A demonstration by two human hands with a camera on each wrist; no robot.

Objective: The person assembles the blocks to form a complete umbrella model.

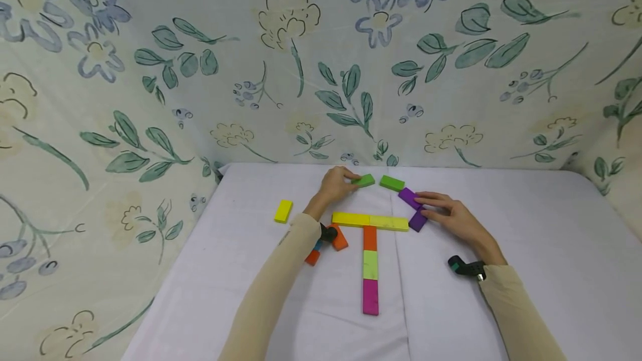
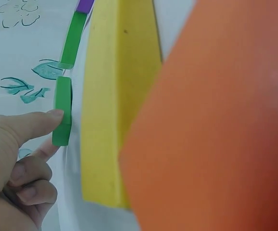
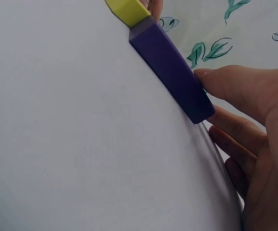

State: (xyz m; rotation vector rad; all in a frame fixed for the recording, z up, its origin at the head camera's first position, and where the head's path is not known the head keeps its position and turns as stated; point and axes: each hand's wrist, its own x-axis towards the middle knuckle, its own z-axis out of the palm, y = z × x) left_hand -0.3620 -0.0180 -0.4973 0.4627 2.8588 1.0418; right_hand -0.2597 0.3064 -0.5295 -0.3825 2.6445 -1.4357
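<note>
My left hand (image 1: pixel 337 185) pinches one end of a green block (image 1: pixel 366 180) at the back of the table; in the left wrist view the thumb lies on that green block (image 2: pixel 63 106). Just right of it, with a small gap, lies a second green block (image 1: pixel 392 183). Two purple blocks (image 1: pixel 409 198) (image 1: pixel 417 220) continue from there in a bent line. My right hand (image 1: pixel 458 219) rests its fingertips against the purple blocks, fingers extended. In the right wrist view, fingertips touch the side and end of a purple block (image 3: pixel 172 70).
Yellow blocks (image 1: pixel 370 221) form a bar above a column of orange (image 1: pixel 369 238), light green (image 1: pixel 370 265) and magenta (image 1: pixel 370 297) blocks. Orange blocks (image 1: pixel 339 237) (image 1: pixel 312 258) and a partly hidden blue one lie by my left forearm. A single yellow block (image 1: pixel 283 211) lies farther left.
</note>
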